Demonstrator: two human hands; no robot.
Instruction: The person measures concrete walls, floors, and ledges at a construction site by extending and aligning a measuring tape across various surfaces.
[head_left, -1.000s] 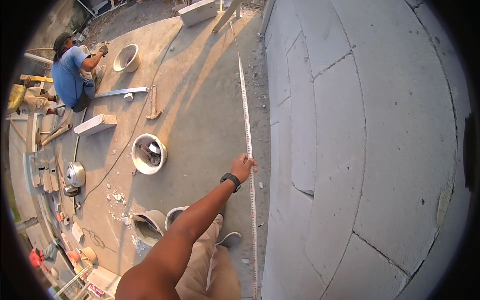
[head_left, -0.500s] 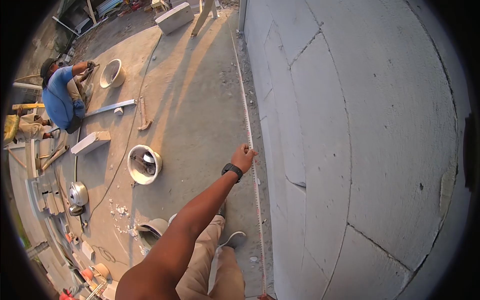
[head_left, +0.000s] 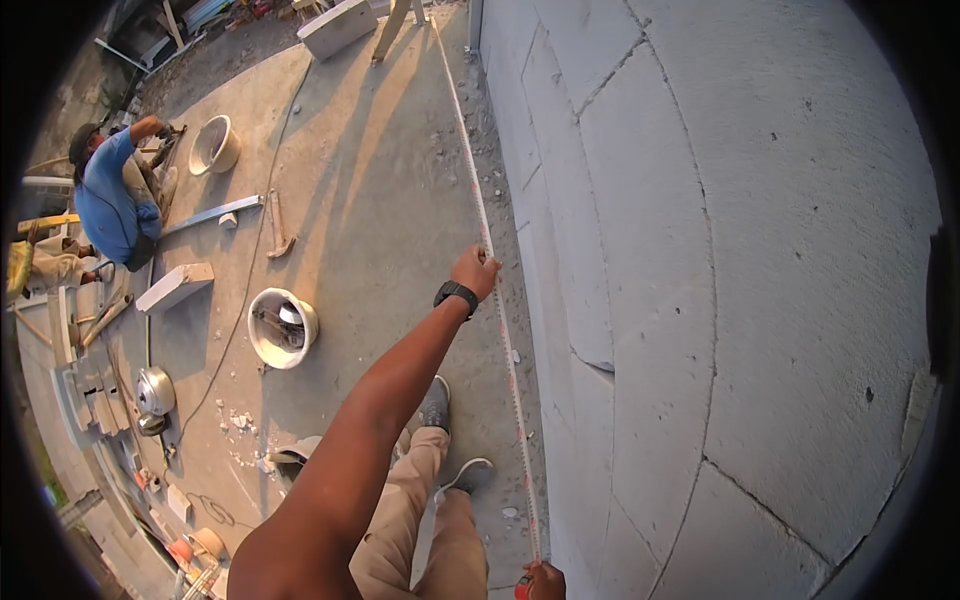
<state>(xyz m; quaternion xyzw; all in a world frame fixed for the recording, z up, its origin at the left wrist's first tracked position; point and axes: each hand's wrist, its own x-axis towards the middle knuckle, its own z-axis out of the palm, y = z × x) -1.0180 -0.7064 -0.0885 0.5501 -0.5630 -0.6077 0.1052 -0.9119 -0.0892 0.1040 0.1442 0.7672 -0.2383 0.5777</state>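
Observation:
A long white tape measure blade (head_left: 512, 385) with red marks stretches over the grey floor, close along the foot of the block wall (head_left: 650, 240). My left hand (head_left: 474, 274), with a black watch on its wrist, has its fingers closed on the blade partway along its length. At the bottom edge, my right hand (head_left: 547, 580) grips the red tape measure case (head_left: 523, 588), which is partly cut off by the frame. The far end of the blade lies near a wooden post at the top.
A bucket with tools (head_left: 283, 328) stands left of my arm; another bucket (head_left: 215, 145) is farther off. A hammer (head_left: 280, 230), a metal bar (head_left: 210, 214) and a block (head_left: 176, 287) lie on the floor. A person in blue (head_left: 110, 200) crouches at left. A cable (head_left: 240, 325) crosses the floor.
My left hand has moved farther along the blade, away from me. My right hand and the red case have come more into view at the bottom. The blade's far part has shifted left.

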